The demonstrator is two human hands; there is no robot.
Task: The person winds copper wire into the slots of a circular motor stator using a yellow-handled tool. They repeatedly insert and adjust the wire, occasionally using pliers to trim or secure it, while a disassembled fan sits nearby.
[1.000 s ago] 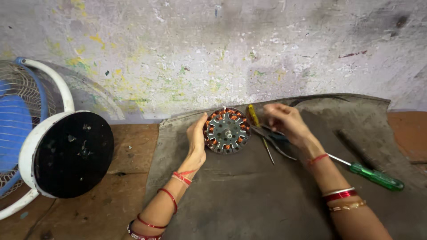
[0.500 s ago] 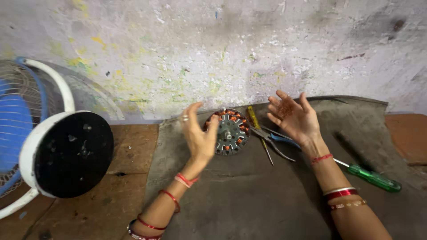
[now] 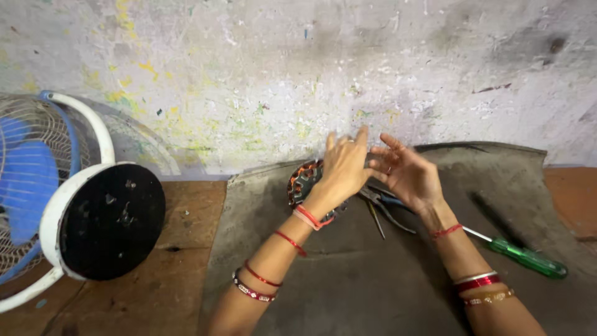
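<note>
the motor stator (image 3: pixel 303 180), a round metal core ringed with copper-coloured windings, lies on the grey mat (image 3: pixel 348 280) close to the wall, and only its left part shows, because the left hand (image 3: pixel 344 168) is raised in front of it. that left hand has its back to the camera, fingers spread and pointing up, gripping nothing; whether its wrist brushes the stator cannot be told. the right hand (image 3: pixel 404 174) is lifted just beside it, palm turned toward the left hand, fingers loosely apart and empty, the fingertips of the two hands nearly meeting. under the right hand a pair of pliers (image 3: pixel 382 208) lies on the mat, handles partly hidden by the hand. further right, well apart from the stator, a screwdriver with a green handle (image 3: pixel 528 259) rests on the mat, its shaft running toward the right wrist. both forearms carry red thread and bangles. the mat is spread over a brown floor (image 3: pixel 168 292). to the left stands a fan (image 3: pixel 56 205) with blue blades, a white guard and a round black back plate. behind everything rises a paint-spattered wall (image 3: pixel 298 74).
</note>
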